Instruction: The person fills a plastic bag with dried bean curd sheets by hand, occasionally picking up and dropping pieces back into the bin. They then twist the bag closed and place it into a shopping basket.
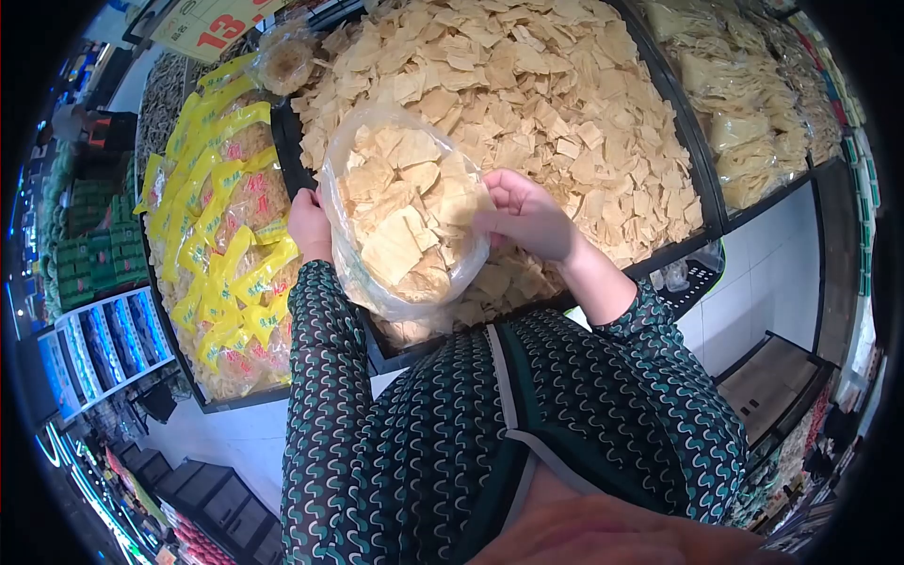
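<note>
A clear plastic bag (405, 298) stands open at the front of a black bin, filled with pale yellow dried flakes (391, 247). On the bag's left edge my left hand (309, 224) is closed, its fingers partly hidden behind the plastic. My right hand (525, 215) holds the bag's right rim, thumb in front and fingers curled. Loose flakes of the same kind (565, 113) lie heaped in the bin behind and beside the bag.
Yellow printed packets (226, 235) fill the bin at left. Clear-wrapped dried goods (744, 122) fill another at right. A price sign (212, 30) hangs at the upper left. Black dividers (673, 104) separate the bins.
</note>
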The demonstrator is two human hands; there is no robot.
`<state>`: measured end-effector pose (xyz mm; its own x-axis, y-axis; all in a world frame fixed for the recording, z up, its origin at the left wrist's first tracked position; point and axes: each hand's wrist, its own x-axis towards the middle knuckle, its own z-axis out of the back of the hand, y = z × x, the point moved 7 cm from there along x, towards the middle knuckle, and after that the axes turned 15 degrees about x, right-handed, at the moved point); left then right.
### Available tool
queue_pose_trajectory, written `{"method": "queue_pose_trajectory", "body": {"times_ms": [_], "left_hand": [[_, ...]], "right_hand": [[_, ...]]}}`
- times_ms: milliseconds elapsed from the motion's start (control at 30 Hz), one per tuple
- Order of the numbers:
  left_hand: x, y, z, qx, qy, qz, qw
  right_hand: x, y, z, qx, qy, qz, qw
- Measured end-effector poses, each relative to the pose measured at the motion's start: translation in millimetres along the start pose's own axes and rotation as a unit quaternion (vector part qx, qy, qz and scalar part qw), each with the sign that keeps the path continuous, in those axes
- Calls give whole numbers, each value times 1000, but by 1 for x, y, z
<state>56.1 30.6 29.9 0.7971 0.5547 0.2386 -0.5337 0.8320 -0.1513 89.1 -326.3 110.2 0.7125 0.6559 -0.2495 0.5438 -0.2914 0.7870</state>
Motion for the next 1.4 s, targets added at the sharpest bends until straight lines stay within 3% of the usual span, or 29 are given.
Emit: {"method": "queue_pose_trajectory", "body": {"times_ms": [67,133,333,433,533,567,667,733,833,867,933,967,1033,1067,1133,1233,1300,1400], "left_hand": [[-2,1,-1,-1,-21,-12,1000],[0,2,-5,-5,-42,-24,999],[3,6,-14,14,-3,-29,999],[1,8,-12,-35,1,-8,999],[25,36,-43,-182,65,-33,981],[30,39,-52,-351,167,40,920],[39,20,39,-269,94,1,959],[18,-19,87,-398,265,45,877],[-13,-78,141,-334,307,-56,889],[-15,-85,141,-335,304,-56,890],[-14,-104,144,-133,244,-206,938],[-16,-101,142,-133,243,-206,938],[-20,-92,134,-373,311,-117,866],[-21,-86,135,-374,309,-120,866],[-31,-70,140,-602,355,-57,714],[-30,-48,168,-686,290,-77,663],[-37,-35,206,-716,231,-84,653],[-56,-20,227,-739,175,-17,650]], "right_hand": [[-1,2,-4,18,-1,-33,999],[-1,-2,-8,254,-24,-104,961],[0,-12,-1,53,-46,2,998],[-3,-8,-3,29,-72,12,997],[-2,-6,-17,11,-71,18,997],[-3,-8,-19,6,-84,17,996],[3,-20,-10,-39,-110,20,993],[4,-22,-7,-51,-136,27,989],[12,-28,-2,-120,-124,96,980],[11,-27,-3,-148,-131,86,976],[6,-22,-5,-143,-130,64,979],[3,-24,-7,-135,-133,41,981],[-3,-24,-10,-113,-146,41,982],[-6,-25,-14,-37,-145,32,988],[-11,-22,-19,40,-143,24,989],[-24,-2,-35,66,-123,71,988],[-43,29,-75,77,-15,144,986],[-59,42,-112,24,-1,169,985]]}}
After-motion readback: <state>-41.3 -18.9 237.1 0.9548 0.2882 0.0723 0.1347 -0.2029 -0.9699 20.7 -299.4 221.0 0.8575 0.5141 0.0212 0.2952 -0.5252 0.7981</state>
